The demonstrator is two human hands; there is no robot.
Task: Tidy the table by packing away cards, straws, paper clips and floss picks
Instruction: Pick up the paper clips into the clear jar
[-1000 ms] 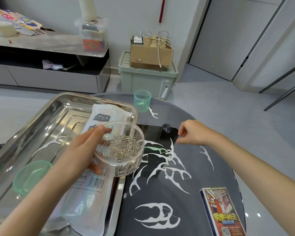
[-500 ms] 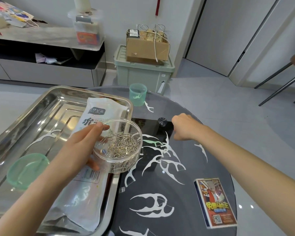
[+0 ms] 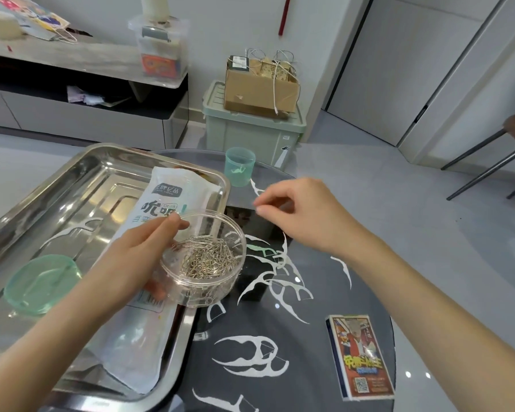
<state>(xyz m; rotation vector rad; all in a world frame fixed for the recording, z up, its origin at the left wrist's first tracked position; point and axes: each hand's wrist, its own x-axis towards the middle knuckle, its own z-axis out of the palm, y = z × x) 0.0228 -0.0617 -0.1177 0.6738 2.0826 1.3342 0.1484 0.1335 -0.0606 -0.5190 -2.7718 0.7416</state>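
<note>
A round dark glass table fills the lower frame, seen from above. On its left side sits a large steel tray. A long white packet of straws lies lengthwise in the tray, with a round pale green lid near the tray's left side and one white floss pick between them.

The person's left hand grips a clear round tub, thumb at the far rim and fingers curled round its near side, holding it over the tray's right edge. A heap of silver paper clips lies inside the tub.

The right hand hovers over the table beyond the tub, thumb and forefinger tips pressed together; anything pinched there is too small to make out.

A boxed deck of cards lies flat near the table's right edge. A small green cup stands upright at the far edge, just beside the tray's corner. More white floss picks are scattered across the table between tray and cards.
</note>
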